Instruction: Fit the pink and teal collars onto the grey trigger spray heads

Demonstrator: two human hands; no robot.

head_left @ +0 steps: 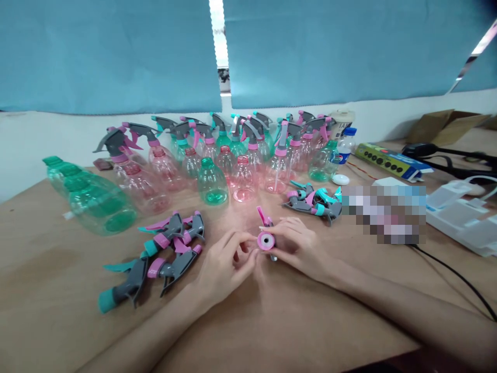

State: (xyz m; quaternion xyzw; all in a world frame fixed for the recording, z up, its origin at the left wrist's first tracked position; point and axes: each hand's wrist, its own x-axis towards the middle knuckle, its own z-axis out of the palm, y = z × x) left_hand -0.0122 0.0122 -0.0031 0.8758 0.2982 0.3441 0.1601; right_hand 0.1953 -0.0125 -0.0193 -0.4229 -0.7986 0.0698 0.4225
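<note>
A trigger spray head (266,240) with a grey body and pink collar and trigger is held above the table, its round collar opening facing me. My right hand (301,243) grips it from the right, fingers and thumb closed on its body. My left hand (229,264) is curled, its index finger and thumb at the left edge of the collar. Loose spray heads lie in a pile (171,248) left of my left hand. A smaller pile of spray heads (314,202) lies beyond my right hand.
Open-topped pink bottles (243,178) and green bottles (212,181) stand beyond my hands. Behind are several bottles with spray heads fitted (280,166). Green bottles (97,202) stand left. At right are a Pepsi bottle (345,147), a long box (392,161), a clear plastic case (462,212) and a black cable (458,274).
</note>
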